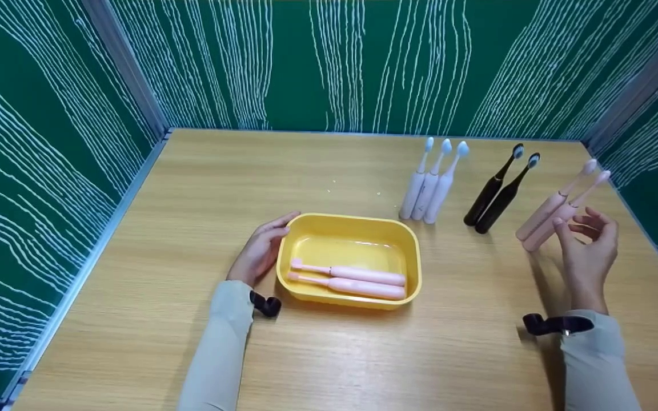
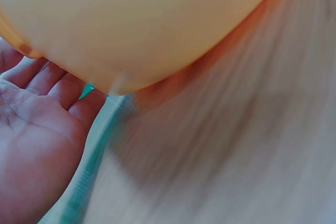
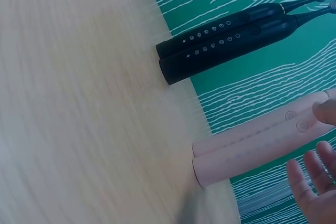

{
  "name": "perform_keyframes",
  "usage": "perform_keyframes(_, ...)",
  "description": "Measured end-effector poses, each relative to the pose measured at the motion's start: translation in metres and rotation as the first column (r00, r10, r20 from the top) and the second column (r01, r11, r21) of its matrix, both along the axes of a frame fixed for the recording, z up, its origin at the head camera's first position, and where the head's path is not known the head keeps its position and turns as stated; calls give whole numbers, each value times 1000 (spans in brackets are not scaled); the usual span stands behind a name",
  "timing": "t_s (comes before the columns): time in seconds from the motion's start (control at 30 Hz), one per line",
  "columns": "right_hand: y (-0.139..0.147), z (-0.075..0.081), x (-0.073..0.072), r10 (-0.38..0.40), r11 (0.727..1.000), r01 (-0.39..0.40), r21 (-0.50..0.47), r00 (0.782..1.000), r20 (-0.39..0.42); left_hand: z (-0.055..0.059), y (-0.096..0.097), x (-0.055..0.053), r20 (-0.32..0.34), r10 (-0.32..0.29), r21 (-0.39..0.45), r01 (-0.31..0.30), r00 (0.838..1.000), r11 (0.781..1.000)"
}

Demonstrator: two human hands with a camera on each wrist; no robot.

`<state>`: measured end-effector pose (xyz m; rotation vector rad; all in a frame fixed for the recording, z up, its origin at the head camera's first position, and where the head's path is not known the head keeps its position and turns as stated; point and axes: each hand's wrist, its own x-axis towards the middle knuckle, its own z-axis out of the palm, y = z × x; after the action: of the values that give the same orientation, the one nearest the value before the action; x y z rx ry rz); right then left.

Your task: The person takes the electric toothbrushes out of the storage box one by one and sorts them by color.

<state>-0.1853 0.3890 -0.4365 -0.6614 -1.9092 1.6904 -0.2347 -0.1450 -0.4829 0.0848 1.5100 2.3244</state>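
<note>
My left hand is at the left side of a yellow tub, its fingers along the outer wall and thumb at the rim. In the left wrist view the fingertips pass behind the tub's wall. Two pink electric toothbrushes lie side by side inside, brush heads to the left. At the right, my right hand is beside two paler pink electric toothbrushes standing upright. Its thumb overlaps the nearer handle; the other visible fingers are spread apart from it in the right wrist view.
Three white electric toothbrushes stand upright behind the tub's right end. Between them and the pink pair stand two black ones. Green panels with white wavy lines enclose the wooden table at the back and both sides.
</note>
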Motion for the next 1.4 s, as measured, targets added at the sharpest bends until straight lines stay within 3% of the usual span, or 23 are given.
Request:
perform_keyframes(0.23,-11,5,3,-30,992,35,119,999,-45,0,0,1,-9,-9,3,9,1000,1000)
perform_keyframes(0.67,-29,17,2,-27,973,65,219,985,-170,2,-1,1,-13,-16,1,16,1000,1000)
perform_keyframes(1.07,-53,28,2,100,930,-4,367,965,-243,1,0,1,-26,-8,4,8,1000,1000)
perform_keyframes(1.3,-71,35,2,227,904,-103,416,938,-261,1,0,1,-20,2,1,-2,1000,1000)
perform_keyframes(1.4,-79,39,1,283,901,-153,406,916,-283,1,0,1,-14,-9,10,9,1000,1000)
